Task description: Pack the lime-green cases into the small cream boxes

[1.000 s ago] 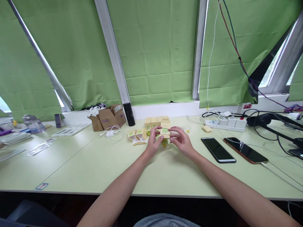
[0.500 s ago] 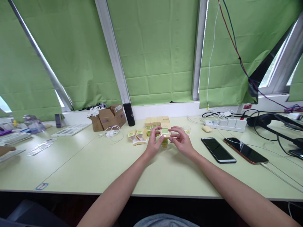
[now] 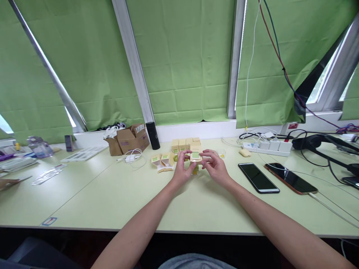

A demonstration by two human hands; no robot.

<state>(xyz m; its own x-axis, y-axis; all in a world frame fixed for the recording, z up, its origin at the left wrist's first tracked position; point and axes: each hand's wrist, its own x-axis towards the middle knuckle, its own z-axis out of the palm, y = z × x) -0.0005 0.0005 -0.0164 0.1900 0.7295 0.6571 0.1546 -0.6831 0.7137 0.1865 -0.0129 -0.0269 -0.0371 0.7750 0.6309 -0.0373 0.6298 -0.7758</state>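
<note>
Between my two hands is a small cream cardboard box [image 3: 196,157] with a green square on its face, held just above the table. The fingers and thumb of my left hand [image 3: 183,167] grip its left side. My right hand [image 3: 215,166] pinches the right side with thumb and fingertips. Beneath the box, a small clear container [image 3: 195,171] with something yellow in it stands on the table, partly covered by the box and fingers. Behind my hands a group of similar cream boxes [image 3: 183,143] stands in rows, partly hidden. Left of my left hand lie opened cartons [image 3: 163,161] with green squares.
Right of my hands lie two phones [image 3: 258,178], a power strip [image 3: 266,147] with chargers, and a black headset [image 3: 322,147]. At the back left are a brown cardboard box [image 3: 131,139], a black cylinder [image 3: 152,135] and a white cable [image 3: 134,158]. A round clear container [image 3: 221,154] sits behind my right hand.
The box between my hands has tilted slightly, and its green face shows a little differently. My fingers have shifted slightly around it; both arms stay nearly in place.
</note>
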